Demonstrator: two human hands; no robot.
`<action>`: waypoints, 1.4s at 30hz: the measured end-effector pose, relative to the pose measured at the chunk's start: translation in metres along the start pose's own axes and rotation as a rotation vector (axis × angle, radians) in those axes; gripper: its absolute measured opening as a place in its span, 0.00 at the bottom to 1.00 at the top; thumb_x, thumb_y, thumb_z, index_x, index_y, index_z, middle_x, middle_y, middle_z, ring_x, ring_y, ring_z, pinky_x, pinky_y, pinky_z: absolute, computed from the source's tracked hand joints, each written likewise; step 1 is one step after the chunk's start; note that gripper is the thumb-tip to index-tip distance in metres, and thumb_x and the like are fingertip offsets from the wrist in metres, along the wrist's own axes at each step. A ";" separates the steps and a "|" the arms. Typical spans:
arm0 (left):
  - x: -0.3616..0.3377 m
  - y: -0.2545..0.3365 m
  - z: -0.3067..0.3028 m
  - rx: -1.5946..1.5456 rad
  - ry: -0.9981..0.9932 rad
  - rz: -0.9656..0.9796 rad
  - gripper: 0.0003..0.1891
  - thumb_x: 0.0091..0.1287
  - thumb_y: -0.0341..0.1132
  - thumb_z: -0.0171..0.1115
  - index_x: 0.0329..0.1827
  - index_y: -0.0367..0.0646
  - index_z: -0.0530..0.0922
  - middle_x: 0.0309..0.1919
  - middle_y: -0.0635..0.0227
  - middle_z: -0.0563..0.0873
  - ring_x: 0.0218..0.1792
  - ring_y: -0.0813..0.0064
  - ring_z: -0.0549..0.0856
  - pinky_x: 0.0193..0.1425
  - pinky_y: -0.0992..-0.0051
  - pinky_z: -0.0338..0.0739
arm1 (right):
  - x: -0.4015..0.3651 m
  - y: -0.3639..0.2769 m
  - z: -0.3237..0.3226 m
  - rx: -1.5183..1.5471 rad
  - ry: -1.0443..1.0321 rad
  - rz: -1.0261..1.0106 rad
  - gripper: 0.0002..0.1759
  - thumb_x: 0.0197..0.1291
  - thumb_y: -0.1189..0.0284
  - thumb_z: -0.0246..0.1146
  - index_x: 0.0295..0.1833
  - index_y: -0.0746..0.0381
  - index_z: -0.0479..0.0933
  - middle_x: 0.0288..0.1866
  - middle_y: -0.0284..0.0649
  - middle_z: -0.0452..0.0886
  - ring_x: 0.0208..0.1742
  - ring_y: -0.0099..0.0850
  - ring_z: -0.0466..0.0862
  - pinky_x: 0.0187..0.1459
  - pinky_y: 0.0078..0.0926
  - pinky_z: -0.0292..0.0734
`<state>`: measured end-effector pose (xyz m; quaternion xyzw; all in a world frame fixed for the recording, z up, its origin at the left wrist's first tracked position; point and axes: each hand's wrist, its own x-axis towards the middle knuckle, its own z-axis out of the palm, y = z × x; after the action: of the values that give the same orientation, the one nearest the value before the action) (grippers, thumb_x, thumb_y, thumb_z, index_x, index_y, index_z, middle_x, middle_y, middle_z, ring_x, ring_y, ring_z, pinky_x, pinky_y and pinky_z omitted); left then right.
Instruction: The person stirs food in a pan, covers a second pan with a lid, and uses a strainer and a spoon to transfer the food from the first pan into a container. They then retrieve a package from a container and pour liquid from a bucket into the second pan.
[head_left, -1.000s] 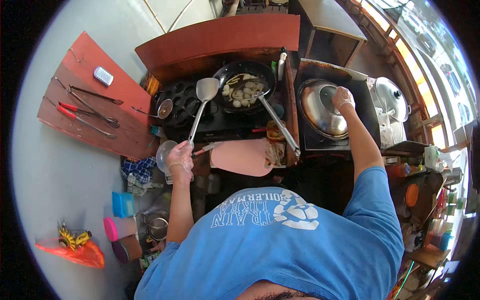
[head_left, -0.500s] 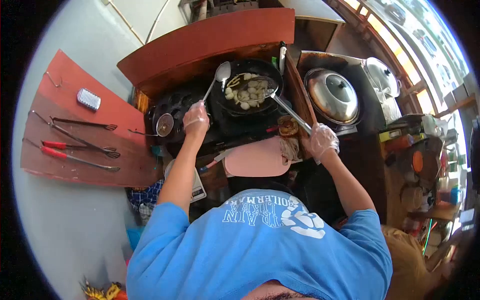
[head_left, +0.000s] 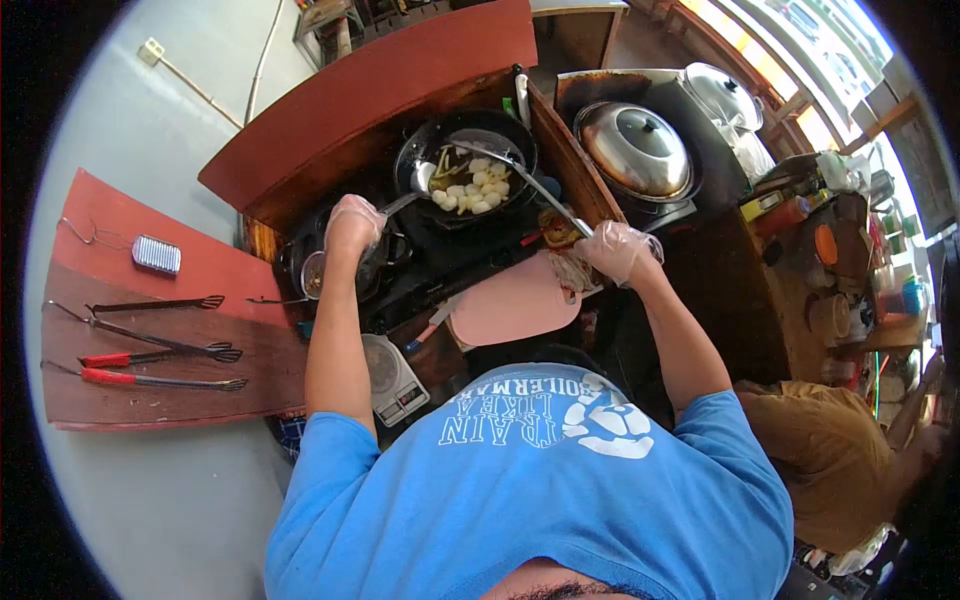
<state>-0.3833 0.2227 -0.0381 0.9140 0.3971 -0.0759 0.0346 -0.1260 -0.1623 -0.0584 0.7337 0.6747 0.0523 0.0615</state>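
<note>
My left hand (head_left: pixel 355 222), in a clear plastic glove, is closed round the handle of a metal ladle (head_left: pixel 422 178). The ladle's bowl is at the left inside of a black wok (head_left: pixel 408 160). My right hand (head_left: pixel 615 250), also gloved, grips the long handle of a wire skimmer (head_left: pixel 550 192), whose head is in the far part of the wok. Between the two tools, whitish round pieces of food (head_left: pixel 475 192) lie in the wok, with some pale strips beside them.
A pink cutting board (head_left: pixel 515 300) and a knife (head_left: pixel 432 322) lie before me, near a kitchen scale (head_left: pixel 395 380). At right stands a lidded pot (head_left: pixel 635 150). Tongs (head_left: pixel 165 378) hang on the red board at left. Another person (head_left: pixel 825 460) is at lower right.
My left hand has brought the ladle down into the wok. The skimmer has shifted off the food toward the wok's far side. The whole view has turned slightly.
</note>
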 end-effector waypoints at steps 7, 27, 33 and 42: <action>-0.025 0.022 0.040 -1.140 -0.087 -0.284 0.07 0.55 0.28 0.72 0.37 0.43 0.87 0.19 0.72 0.80 0.15 0.78 0.72 0.19 0.72 0.63 | 0.020 -0.004 -0.046 0.355 -0.358 0.068 0.11 0.58 0.70 0.60 0.41 0.65 0.83 0.34 0.52 0.86 0.41 0.48 0.89 0.43 0.45 0.85; -0.082 0.006 -0.030 -0.180 0.468 0.436 0.11 0.68 0.34 0.58 0.49 0.43 0.85 0.38 0.54 0.88 0.40 0.53 0.87 0.46 0.56 0.82 | -0.010 0.034 -0.100 1.136 -0.338 0.704 0.23 0.59 0.57 0.66 0.19 0.61 0.73 0.12 0.35 0.71 0.12 0.24 0.69 0.17 0.26 0.65; -0.101 0.008 -0.058 0.061 0.365 0.521 0.11 0.73 0.36 0.52 0.44 0.45 0.84 0.36 0.56 0.88 0.39 0.55 0.87 0.42 0.59 0.82 | -0.015 0.028 -0.108 1.180 -0.306 0.721 0.22 0.58 0.59 0.66 0.19 0.62 0.73 0.11 0.36 0.71 0.12 0.24 0.69 0.18 0.25 0.66; -0.073 0.007 -0.030 0.069 0.517 0.317 0.11 0.74 0.35 0.51 0.45 0.43 0.82 0.37 0.57 0.87 0.39 0.55 0.88 0.42 0.58 0.83 | 0.007 0.020 -0.105 1.227 -0.255 0.861 0.16 0.59 0.63 0.65 0.28 0.64 0.78 0.21 0.39 0.78 0.20 0.28 0.78 0.22 0.28 0.72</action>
<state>-0.4245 0.1691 0.0035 0.9542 0.2422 0.1523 -0.0871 -0.1226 -0.1549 0.0487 0.8353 0.2245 -0.3981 -0.3057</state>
